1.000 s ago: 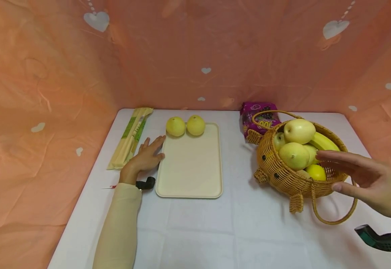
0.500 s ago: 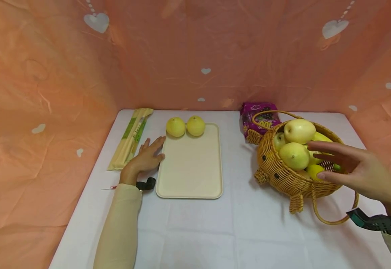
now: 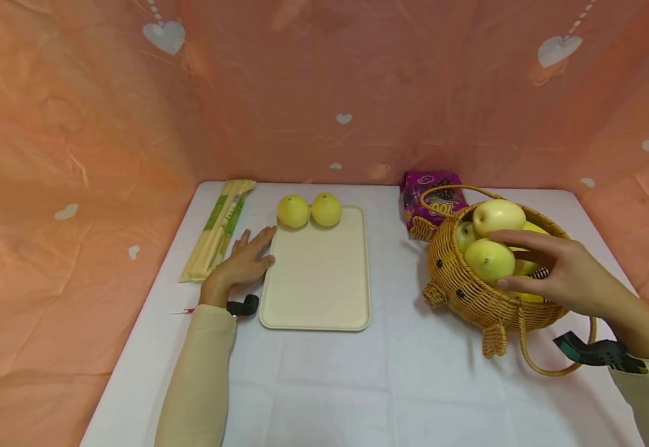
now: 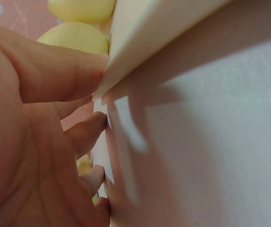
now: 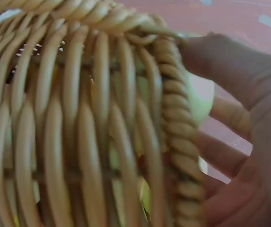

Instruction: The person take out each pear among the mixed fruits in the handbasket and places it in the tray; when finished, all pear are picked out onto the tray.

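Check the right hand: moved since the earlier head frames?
Yes: in the head view the right hand has moved left, further in over the basket, which sits where it did.

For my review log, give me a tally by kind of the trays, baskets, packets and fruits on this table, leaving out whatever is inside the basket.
Tray: 1
Basket: 1
Packets: 2 (purple packet, long packet)
Fruits outside the basket: 2 (left fruit, right fruit)
Total: 6
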The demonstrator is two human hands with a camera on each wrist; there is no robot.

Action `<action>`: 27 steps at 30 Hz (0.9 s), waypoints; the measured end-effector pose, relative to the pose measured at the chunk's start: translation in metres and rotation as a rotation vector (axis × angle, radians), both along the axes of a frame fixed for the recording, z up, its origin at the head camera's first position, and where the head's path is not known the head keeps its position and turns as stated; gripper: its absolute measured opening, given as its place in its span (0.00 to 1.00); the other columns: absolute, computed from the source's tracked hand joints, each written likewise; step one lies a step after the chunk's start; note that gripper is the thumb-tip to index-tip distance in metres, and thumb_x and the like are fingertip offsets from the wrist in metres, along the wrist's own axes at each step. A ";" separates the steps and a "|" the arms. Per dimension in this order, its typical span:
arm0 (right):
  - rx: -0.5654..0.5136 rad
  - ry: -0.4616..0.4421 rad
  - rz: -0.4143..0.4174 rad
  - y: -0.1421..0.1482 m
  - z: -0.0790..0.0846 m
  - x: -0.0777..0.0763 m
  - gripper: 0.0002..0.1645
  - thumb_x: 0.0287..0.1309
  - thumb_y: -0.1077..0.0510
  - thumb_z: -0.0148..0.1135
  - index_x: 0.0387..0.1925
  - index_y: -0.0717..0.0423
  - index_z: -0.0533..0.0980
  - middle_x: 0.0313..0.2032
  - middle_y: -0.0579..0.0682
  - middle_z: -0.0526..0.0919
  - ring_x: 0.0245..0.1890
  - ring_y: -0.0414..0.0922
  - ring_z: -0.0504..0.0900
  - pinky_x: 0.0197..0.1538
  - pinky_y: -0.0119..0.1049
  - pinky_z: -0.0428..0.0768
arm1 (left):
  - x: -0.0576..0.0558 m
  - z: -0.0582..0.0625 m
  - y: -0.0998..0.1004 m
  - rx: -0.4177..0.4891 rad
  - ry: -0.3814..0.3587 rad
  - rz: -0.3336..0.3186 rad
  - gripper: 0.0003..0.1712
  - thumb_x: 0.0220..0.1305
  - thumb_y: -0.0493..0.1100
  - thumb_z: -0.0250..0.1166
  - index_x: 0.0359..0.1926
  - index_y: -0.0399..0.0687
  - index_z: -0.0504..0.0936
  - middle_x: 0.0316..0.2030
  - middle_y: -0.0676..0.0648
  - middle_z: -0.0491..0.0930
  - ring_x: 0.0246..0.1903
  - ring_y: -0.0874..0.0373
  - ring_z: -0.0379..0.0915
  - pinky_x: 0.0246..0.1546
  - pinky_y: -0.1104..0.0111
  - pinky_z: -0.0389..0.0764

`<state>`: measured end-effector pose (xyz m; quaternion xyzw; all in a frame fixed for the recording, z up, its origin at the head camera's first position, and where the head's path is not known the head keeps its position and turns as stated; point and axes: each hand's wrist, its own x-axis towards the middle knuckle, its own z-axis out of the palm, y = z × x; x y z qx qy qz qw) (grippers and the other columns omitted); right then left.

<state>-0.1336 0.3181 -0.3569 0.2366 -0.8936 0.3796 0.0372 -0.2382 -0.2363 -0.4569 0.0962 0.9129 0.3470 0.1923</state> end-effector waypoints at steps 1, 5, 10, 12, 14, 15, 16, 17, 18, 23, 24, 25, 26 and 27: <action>0.018 0.013 0.004 -0.001 -0.001 -0.001 0.50 0.44 0.77 0.85 0.72 0.56 0.79 0.67 0.36 0.80 0.53 0.24 0.85 0.54 0.17 0.83 | 0.000 0.000 0.000 -0.002 0.001 0.002 0.43 0.83 0.45 0.54 0.91 0.55 0.47 0.90 0.45 0.40 0.87 0.36 0.14 0.82 0.31 0.22; 0.079 0.064 -0.015 -0.003 -0.002 -0.003 0.51 0.43 0.73 0.87 0.72 0.52 0.80 0.65 0.33 0.80 0.50 0.24 0.84 0.52 0.15 0.83 | 0.000 -0.001 0.000 0.002 0.006 0.000 0.43 0.83 0.44 0.54 0.90 0.54 0.47 0.90 0.43 0.41 0.87 0.35 0.14 0.83 0.32 0.21; 0.048 0.063 -0.102 -0.005 -0.001 0.005 0.50 0.41 0.73 0.88 0.69 0.51 0.83 0.62 0.29 0.82 0.49 0.23 0.85 0.52 0.14 0.82 | 0.002 0.001 0.002 0.008 0.012 -0.003 0.43 0.83 0.43 0.54 0.90 0.53 0.48 0.90 0.42 0.41 0.87 0.34 0.15 0.83 0.33 0.22; -0.004 0.068 -0.122 -0.006 0.000 0.009 0.49 0.42 0.76 0.86 0.69 0.55 0.82 0.63 0.33 0.83 0.52 0.23 0.85 0.54 0.14 0.81 | 0.002 0.002 0.002 0.007 0.012 -0.002 0.43 0.83 0.43 0.54 0.90 0.53 0.48 0.90 0.42 0.41 0.87 0.34 0.16 0.83 0.32 0.22; -0.069 0.071 -0.130 -0.008 0.003 0.012 0.48 0.43 0.80 0.82 0.70 0.60 0.81 0.65 0.38 0.83 0.54 0.25 0.85 0.57 0.15 0.80 | 0.002 0.002 0.001 0.004 0.009 -0.002 0.43 0.84 0.44 0.54 0.90 0.54 0.47 0.90 0.43 0.41 0.87 0.35 0.15 0.83 0.32 0.22; -0.106 0.069 -0.124 -0.010 0.004 0.014 0.48 0.44 0.83 0.80 0.70 0.63 0.80 0.66 0.41 0.82 0.55 0.27 0.85 0.59 0.16 0.81 | 0.001 0.001 0.000 0.003 0.009 -0.002 0.43 0.84 0.44 0.54 0.90 0.54 0.47 0.90 0.43 0.41 0.87 0.35 0.15 0.82 0.31 0.22; -0.131 0.077 -0.118 -0.012 0.006 0.015 0.49 0.44 0.84 0.78 0.71 0.65 0.79 0.66 0.43 0.82 0.57 0.28 0.85 0.59 0.17 0.81 | 0.001 0.001 0.000 0.001 0.007 0.001 0.43 0.84 0.44 0.54 0.90 0.54 0.47 0.90 0.44 0.41 0.87 0.35 0.15 0.83 0.31 0.22; -0.188 0.071 -0.098 -0.015 0.008 0.016 0.48 0.45 0.86 0.76 0.71 0.67 0.77 0.67 0.46 0.81 0.58 0.31 0.85 0.60 0.19 0.81 | 0.001 0.001 0.000 0.000 0.007 0.003 0.43 0.84 0.45 0.54 0.90 0.55 0.47 0.90 0.45 0.40 0.87 0.36 0.15 0.83 0.31 0.22; -0.252 0.059 -0.072 -0.019 0.009 0.017 0.48 0.45 0.88 0.74 0.71 0.70 0.76 0.68 0.49 0.81 0.59 0.33 0.86 0.61 0.20 0.82 | 0.001 0.001 -0.001 0.002 0.005 0.004 0.43 0.84 0.45 0.54 0.91 0.55 0.47 0.90 0.45 0.40 0.87 0.36 0.14 0.82 0.31 0.22; -0.524 -0.022 0.044 -0.046 0.014 0.017 0.47 0.46 0.91 0.69 0.71 0.77 0.72 0.71 0.61 0.77 0.61 0.40 0.87 0.63 0.27 0.84 | 0.001 0.000 -0.002 0.006 0.012 0.001 0.43 0.83 0.46 0.55 0.91 0.55 0.47 0.90 0.45 0.41 0.87 0.36 0.14 0.83 0.32 0.21; -0.542 -0.029 0.053 -0.052 0.015 0.017 0.47 0.46 0.90 0.70 0.71 0.77 0.73 0.71 0.62 0.77 0.61 0.41 0.87 0.63 0.28 0.85 | 0.001 0.000 -0.002 0.010 0.013 -0.005 0.43 0.83 0.46 0.55 0.91 0.55 0.47 0.90 0.44 0.40 0.87 0.35 0.14 0.82 0.32 0.21; -0.546 -0.038 0.047 -0.059 0.016 0.016 0.47 0.46 0.90 0.70 0.72 0.75 0.73 0.71 0.63 0.77 0.62 0.42 0.86 0.63 0.28 0.85 | 0.001 0.000 -0.002 0.012 0.014 -0.008 0.43 0.83 0.46 0.55 0.91 0.55 0.47 0.90 0.44 0.40 0.87 0.35 0.14 0.83 0.32 0.21; -0.543 -0.044 0.039 -0.066 0.017 0.015 0.47 0.47 0.89 0.71 0.72 0.74 0.74 0.71 0.63 0.78 0.63 0.42 0.86 0.63 0.29 0.85 | 0.001 -0.001 -0.001 0.008 0.017 -0.008 0.43 0.83 0.46 0.55 0.90 0.55 0.47 0.90 0.44 0.41 0.87 0.36 0.14 0.83 0.33 0.21; -0.544 -0.042 0.043 -0.073 0.018 0.014 0.47 0.47 0.89 0.71 0.72 0.73 0.74 0.70 0.63 0.78 0.64 0.44 0.85 0.64 0.29 0.85 | 0.001 -0.001 -0.001 0.013 0.020 -0.015 0.43 0.83 0.45 0.54 0.90 0.54 0.47 0.90 0.43 0.41 0.87 0.34 0.14 0.83 0.33 0.20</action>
